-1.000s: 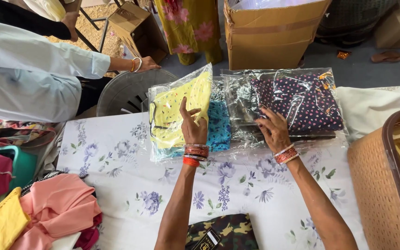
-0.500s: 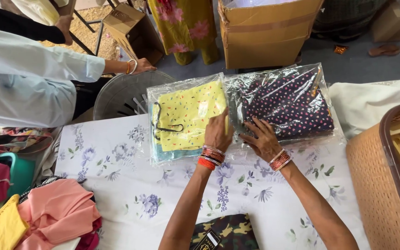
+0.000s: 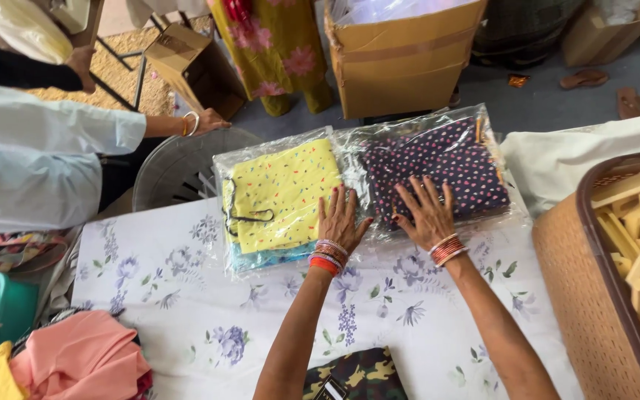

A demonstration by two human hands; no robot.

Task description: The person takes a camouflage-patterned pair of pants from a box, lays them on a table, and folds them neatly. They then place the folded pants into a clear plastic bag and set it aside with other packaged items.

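Pressing flat is the step in hand: your left hand (image 3: 340,220) lies open, fingers spread, on the clear plastic packet of yellow speckled cloth (image 3: 283,194), and your right hand (image 3: 427,215) lies open on the clear plastic packet of dark dotted cloth (image 3: 438,167) just beside it. Next, you likely need to keep both packets level and edge to edge. They rest on the white flower-printed counter (image 3: 209,326); a brown cardboard box (image 3: 401,63) stands on the grey floor beyond.
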